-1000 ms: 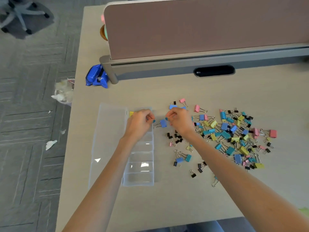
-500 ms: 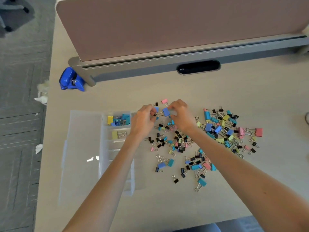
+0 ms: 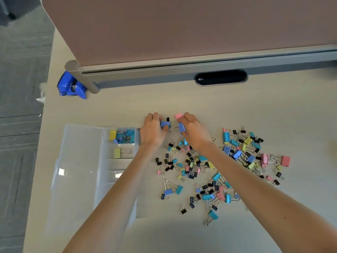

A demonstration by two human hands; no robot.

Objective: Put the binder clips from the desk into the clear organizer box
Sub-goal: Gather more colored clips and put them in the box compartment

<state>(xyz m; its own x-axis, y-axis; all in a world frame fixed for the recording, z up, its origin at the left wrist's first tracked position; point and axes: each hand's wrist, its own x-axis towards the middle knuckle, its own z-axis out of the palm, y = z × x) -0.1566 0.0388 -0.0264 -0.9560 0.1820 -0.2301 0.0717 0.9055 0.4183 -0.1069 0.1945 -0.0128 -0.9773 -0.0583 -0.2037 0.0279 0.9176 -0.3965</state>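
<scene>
Blue on both sides: left grip (image 3: 153,133) is pinching the left blue clip (image 3: 165,123), right grip (image 3: 194,133) is pinching the right blue clip (image 3: 181,127). The clear organizer box (image 3: 120,164) sits just left of the left grip, so I'd say that side's nearer.

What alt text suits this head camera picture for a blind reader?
The left hand pinches a blue clip and the right hand a second blue clip, over a desk strewn with coloured binder clips; a clear organizer box holds a few.
</scene>
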